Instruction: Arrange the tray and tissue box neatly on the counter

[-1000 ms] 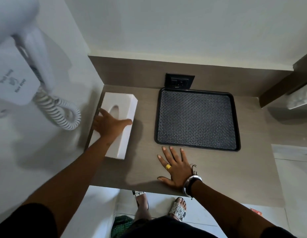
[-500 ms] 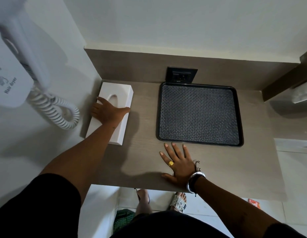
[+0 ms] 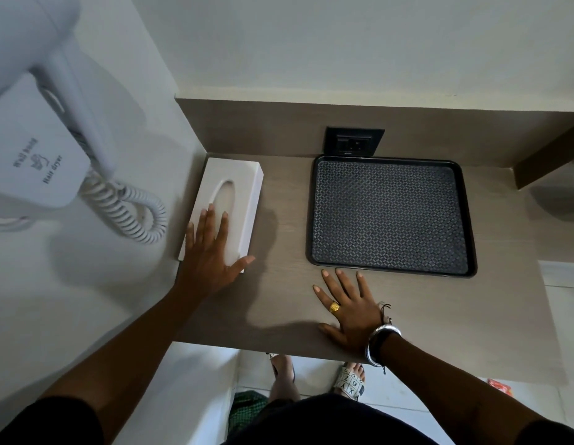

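A white tissue box (image 3: 237,191) with an oval slot lies along the left wall, its far end in the counter's back left corner. My left hand (image 3: 212,255) rests flat on its near end, fingers spread on top and thumb over the near right corner. A black tray (image 3: 391,216) with a patterned mat sits against the back wall to the right. My right hand (image 3: 350,309) lies flat and spread on the grey counter (image 3: 279,303), its fingertips just short of the tray's near edge.
A white wall hair dryer (image 3: 41,130) with a coiled cord (image 3: 131,210) hangs on the left wall. A black socket (image 3: 354,141) sits behind the tray. The counter's front edge runs below my right wrist; feet in sandals (image 3: 348,380) stand on the floor.
The tissue box has slid back along the left wall into the corner and now lies straighter. My left hand has shifted to its near end. My right hand has stayed put.
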